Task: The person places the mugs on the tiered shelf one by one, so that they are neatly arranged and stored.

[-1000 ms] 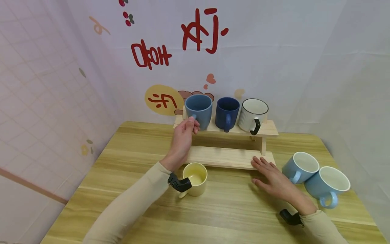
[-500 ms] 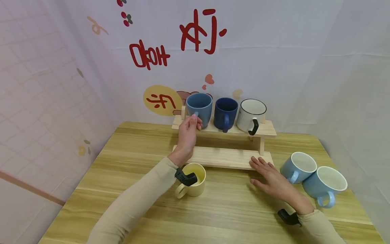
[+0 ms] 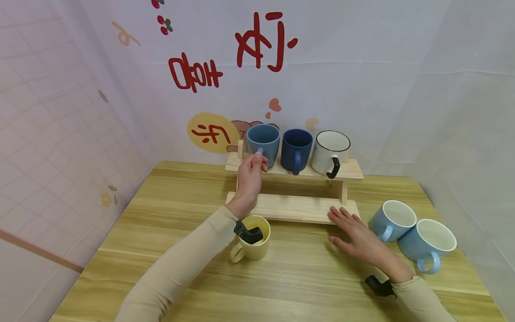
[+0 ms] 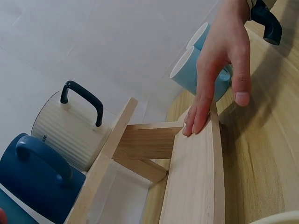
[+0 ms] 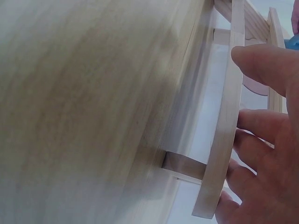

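Note:
At the left end of a wooden two-tier rack's upper shelf (image 3: 355, 170) stands a grey-blue mug (image 3: 271, 144). My left hand (image 3: 249, 179) pinches its handle with thumb and curled fingers. Beside that mug are a dark blue mug (image 3: 290, 154) and a white ribbed mug (image 3: 322, 157) with a black rim and handle. My right hand (image 3: 360, 237) is spread, fingertips resting on the right end of the lower shelf (image 3: 297, 208). In the right wrist view, its fingers (image 5: 254, 142) lie along the shelf edge. The left wrist view shows the right hand (image 4: 224, 56) from across the rack.
A pale yellow mug (image 3: 257, 251) stands on the wooden table (image 3: 306, 277) below my left wrist, partly hidden by the wrist camera. Two light blue mugs (image 3: 382, 221) (image 3: 426, 246) stand close together right of my right hand. A printed white cloth (image 3: 362, 89) hangs behind.
The grey-blue mug has shifted slightly right and back on the upper shelf, closer to the dark blue mug. My left hand moved right with it, its wrist turning. The right hand stays put.

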`<state>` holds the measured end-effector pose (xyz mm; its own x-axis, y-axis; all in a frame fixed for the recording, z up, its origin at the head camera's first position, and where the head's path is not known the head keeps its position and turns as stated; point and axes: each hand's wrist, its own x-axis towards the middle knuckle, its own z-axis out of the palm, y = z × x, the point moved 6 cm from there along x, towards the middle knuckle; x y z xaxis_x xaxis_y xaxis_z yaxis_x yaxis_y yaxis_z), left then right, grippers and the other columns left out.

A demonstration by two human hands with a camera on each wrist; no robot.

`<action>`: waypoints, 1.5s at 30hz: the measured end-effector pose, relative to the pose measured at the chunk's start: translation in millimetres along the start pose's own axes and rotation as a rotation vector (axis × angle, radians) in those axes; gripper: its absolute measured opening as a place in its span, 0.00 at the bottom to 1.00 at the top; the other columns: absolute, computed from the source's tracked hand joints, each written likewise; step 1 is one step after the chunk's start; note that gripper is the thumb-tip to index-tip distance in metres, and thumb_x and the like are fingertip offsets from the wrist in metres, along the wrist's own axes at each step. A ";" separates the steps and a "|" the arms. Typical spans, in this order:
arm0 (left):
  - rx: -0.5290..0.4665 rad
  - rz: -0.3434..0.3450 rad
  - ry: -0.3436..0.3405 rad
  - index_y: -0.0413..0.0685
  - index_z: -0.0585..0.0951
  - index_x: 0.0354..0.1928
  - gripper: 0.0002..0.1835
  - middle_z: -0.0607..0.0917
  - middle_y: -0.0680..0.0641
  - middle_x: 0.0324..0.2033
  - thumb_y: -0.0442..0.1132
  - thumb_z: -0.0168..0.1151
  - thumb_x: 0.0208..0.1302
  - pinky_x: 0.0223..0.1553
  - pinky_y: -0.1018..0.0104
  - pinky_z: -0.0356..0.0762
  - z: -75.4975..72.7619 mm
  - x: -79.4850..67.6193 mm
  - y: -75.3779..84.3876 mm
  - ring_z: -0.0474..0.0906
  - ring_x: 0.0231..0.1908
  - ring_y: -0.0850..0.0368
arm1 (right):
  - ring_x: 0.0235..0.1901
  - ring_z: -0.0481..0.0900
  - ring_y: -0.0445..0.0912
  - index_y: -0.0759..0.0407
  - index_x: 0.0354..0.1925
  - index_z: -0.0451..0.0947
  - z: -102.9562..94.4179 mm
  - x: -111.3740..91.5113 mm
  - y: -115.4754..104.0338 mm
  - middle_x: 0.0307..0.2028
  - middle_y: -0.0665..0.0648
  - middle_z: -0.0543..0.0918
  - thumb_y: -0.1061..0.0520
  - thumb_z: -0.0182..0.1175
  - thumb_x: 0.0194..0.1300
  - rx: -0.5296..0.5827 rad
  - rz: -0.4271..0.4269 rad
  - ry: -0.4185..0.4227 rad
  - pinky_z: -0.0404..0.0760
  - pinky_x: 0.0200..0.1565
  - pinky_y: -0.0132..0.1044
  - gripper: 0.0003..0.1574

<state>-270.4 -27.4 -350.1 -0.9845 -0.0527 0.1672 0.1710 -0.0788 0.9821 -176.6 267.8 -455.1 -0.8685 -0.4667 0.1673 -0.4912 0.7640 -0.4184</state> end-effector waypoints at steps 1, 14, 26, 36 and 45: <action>0.002 0.002 0.001 0.39 0.79 0.46 0.19 0.77 0.48 0.34 0.48 0.46 0.84 0.53 0.59 0.68 -0.3 -0.2 -0.4 0.73 0.44 0.54 | 0.75 0.57 0.70 0.66 0.74 0.68 0.2 0.1 -0.5 0.76 0.68 0.64 0.48 0.68 0.70 0.001 0.001 -0.001 0.57 0.67 0.73 0.43; 0.085 -0.070 -0.124 0.37 0.83 0.56 0.21 0.85 0.41 0.55 0.45 0.46 0.85 0.70 0.50 0.66 -10.8 8.4 0.3 0.75 0.60 0.49 | 0.74 0.59 0.71 0.66 0.74 0.68 -3.7 -0.5 -4.8 0.75 0.69 0.65 0.49 0.69 0.69 -0.011 -0.022 0.006 0.59 0.65 0.75 0.43; 0.228 -0.028 -0.177 0.40 0.77 0.69 0.22 0.77 0.42 0.67 0.42 0.53 0.81 0.71 0.51 0.67 -40.1 -8.1 8.5 0.71 0.68 0.48 | 0.74 0.57 0.71 0.66 0.74 0.67 -2.9 0.4 -2.1 0.75 0.68 0.64 0.48 0.68 0.70 0.007 -0.008 -0.012 0.57 0.67 0.74 0.44; 0.257 0.029 -0.267 0.38 0.75 0.68 0.22 0.79 0.41 0.66 0.43 0.53 0.81 0.71 0.51 0.68 -70.0 -34.5 2.4 0.73 0.68 0.47 | 0.74 0.58 0.71 0.66 0.74 0.68 -2.9 -0.5 -1.8 0.75 0.68 0.65 0.48 0.68 0.70 0.011 -0.018 0.008 0.57 0.68 0.72 0.43; 0.333 -0.006 -0.365 0.37 0.74 0.69 0.26 0.79 0.40 0.65 0.48 0.52 0.81 0.70 0.41 0.65 -99.4 -57.5 -9.9 0.71 0.68 0.44 | 0.74 0.58 0.71 0.66 0.74 0.68 -1.6 0.2 -2.5 0.75 0.68 0.65 0.49 0.68 0.70 0.012 -0.019 0.007 0.57 0.69 0.71 0.43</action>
<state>-211.7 -122.5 -378.1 -0.9450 0.3032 0.1227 0.2024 0.2476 0.9475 -175.7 266.5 -452.6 -0.8596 -0.4779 0.1811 -0.5065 0.7497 -0.4259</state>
